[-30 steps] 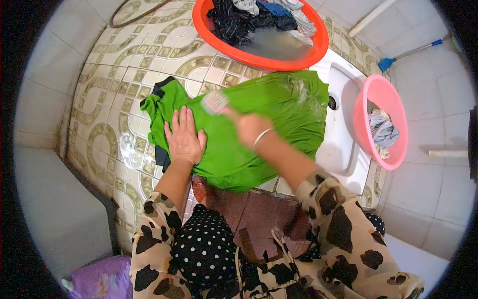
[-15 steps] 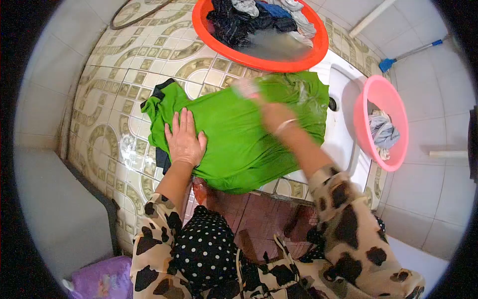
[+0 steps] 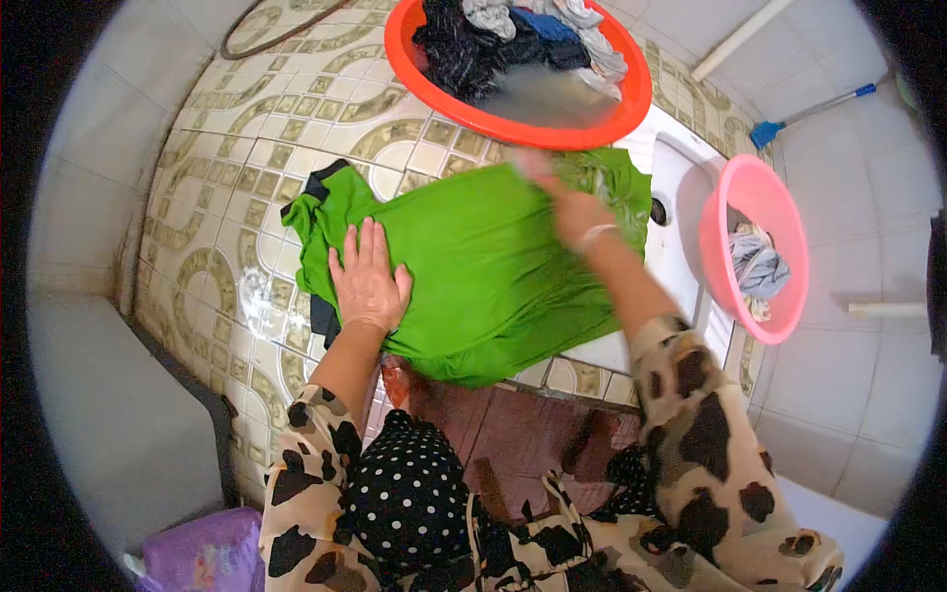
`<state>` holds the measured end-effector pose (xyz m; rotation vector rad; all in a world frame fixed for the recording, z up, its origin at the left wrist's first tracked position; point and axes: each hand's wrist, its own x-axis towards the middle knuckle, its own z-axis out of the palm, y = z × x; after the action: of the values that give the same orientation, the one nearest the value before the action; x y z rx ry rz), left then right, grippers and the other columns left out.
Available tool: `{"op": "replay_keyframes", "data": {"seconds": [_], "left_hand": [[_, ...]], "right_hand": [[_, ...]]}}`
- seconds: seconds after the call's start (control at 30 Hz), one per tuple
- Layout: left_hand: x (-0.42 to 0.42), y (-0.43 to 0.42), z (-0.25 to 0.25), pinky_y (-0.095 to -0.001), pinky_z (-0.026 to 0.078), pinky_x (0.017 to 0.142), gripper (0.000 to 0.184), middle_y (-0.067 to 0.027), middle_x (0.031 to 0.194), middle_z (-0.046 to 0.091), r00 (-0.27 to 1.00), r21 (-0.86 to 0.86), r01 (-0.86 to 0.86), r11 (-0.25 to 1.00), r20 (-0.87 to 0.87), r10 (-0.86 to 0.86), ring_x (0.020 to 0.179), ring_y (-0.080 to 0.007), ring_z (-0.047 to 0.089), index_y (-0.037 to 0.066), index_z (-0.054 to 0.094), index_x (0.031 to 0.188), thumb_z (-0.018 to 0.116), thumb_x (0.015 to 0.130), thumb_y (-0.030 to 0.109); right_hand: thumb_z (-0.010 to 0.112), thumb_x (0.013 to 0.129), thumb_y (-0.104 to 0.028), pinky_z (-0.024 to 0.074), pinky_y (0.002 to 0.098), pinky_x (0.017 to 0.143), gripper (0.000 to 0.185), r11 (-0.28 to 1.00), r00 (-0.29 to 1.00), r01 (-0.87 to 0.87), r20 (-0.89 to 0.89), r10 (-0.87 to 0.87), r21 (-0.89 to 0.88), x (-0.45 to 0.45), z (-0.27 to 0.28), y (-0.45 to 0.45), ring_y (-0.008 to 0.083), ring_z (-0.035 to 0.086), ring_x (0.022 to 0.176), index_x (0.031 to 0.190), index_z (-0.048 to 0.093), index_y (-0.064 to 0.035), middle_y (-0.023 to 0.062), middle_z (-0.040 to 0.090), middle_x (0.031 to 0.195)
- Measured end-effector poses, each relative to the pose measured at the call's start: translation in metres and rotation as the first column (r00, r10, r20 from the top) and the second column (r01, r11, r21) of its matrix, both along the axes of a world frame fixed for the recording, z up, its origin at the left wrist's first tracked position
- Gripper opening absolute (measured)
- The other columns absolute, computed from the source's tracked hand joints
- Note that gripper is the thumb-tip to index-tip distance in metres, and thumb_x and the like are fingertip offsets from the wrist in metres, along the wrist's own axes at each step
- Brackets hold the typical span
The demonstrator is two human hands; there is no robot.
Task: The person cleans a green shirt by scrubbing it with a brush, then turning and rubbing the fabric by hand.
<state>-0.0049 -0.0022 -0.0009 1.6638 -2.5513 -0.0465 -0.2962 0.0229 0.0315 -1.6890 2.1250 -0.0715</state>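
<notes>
A wet green garment with black trim at its left end lies spread over the tiled floor and the edge of a white squat basin. My left hand presses flat on its left part, fingers spread. Near the garment's upper right, my right hand is wrapped round the handle of a brush with a pink and white head. Motion blurs the brush, which is at the garment's upper edge, just below the red tub. Whether its bristles touch the cloth cannot be made out.
A red tub at the top holds dark and pale clothes in murky water. At the right, a pink basin with clothes stands by the white squat basin. A blue brush leans by the wall. A purple bag lies lower left.
My right hand has swept the brush rightward and slightly up along the garment, from near my left hand to the upper right. My left hand has stayed almost in place.
</notes>
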Motion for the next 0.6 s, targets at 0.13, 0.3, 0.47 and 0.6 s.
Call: {"op": "replay_keyframes", "data": {"seconds": [0.13, 0.3, 0.47, 0.6], "left_hand": [[-0.003, 0.004, -0.002, -0.0504, 0.015, 0.100, 0.062, -0.0101, 0.135, 0.026, 1.000, 0.027, 0.016, 1.000, -0.006, -0.016, 0.124, -0.0285, 0.023, 0.002, 0.030, 0.127, 0.046, 0.074, 0.028], [0.000, 0.003, -0.006, -0.0504, 0.015, 0.100, 0.062, -0.0098, 0.135, 0.026, 1.000, -0.014, 0.023, 1.000, 0.010, -0.023, 0.124, -0.0284, 0.022, 0.002, 0.031, 0.127, 0.047, 0.074, 0.028], [-0.001, 0.003, -0.002, -0.0505, 0.015, 0.100, 0.062, -0.0097, 0.136, 0.025, 1.000, 0.009, 0.011, 1.000, 0.008, -0.011, 0.124, -0.0285, 0.022, 0.001, 0.030, 0.127, 0.047, 0.074, 0.029], [-0.005, 0.002, -0.002, -0.0500, 0.015, 0.100, 0.062, -0.0103, 0.135, 0.026, 0.999, 0.009, 0.023, 1.000, 0.033, -0.023, 0.124, -0.0286, 0.023, 0.001, 0.030, 0.127, 0.047, 0.074, 0.029]], "right_hand": [[0.042, 0.076, -0.006, 0.0464, 0.0458, 0.062, 0.052, 1.000, 0.994, 0.003, -0.107, 0.000, 0.021, -0.029, 0.018, 0.009, 0.0356, 0.059, 0.072, 0.125, 0.031, -0.0220, 0.0204, 0.059, 0.079], [0.035, 0.082, -0.020, 0.0464, 0.0454, 0.073, 0.040, 0.951, 0.965, -0.263, 0.057, 0.256, 0.163, 0.103, 0.033, -0.014, 0.0332, 0.059, 0.085, 0.119, 0.042, -0.0091, 0.0193, 0.059, 0.095], [0.036, 0.080, -0.009, 0.0468, 0.0419, 0.070, 0.046, 0.987, 0.990, -0.139, -0.003, 0.139, -0.076, -0.022, -0.020, -0.013, 0.0352, 0.058, 0.077, 0.125, 0.037, -0.0199, 0.0212, 0.059, 0.083], [0.039, 0.079, -0.012, 0.0459, 0.0434, 0.072, 0.042, 0.996, 0.994, 0.071, -0.090, -0.067, 0.052, -0.032, 0.017, 0.005, 0.0351, 0.058, 0.081, 0.121, 0.041, -0.0174, 0.0212, 0.058, 0.089]]}}
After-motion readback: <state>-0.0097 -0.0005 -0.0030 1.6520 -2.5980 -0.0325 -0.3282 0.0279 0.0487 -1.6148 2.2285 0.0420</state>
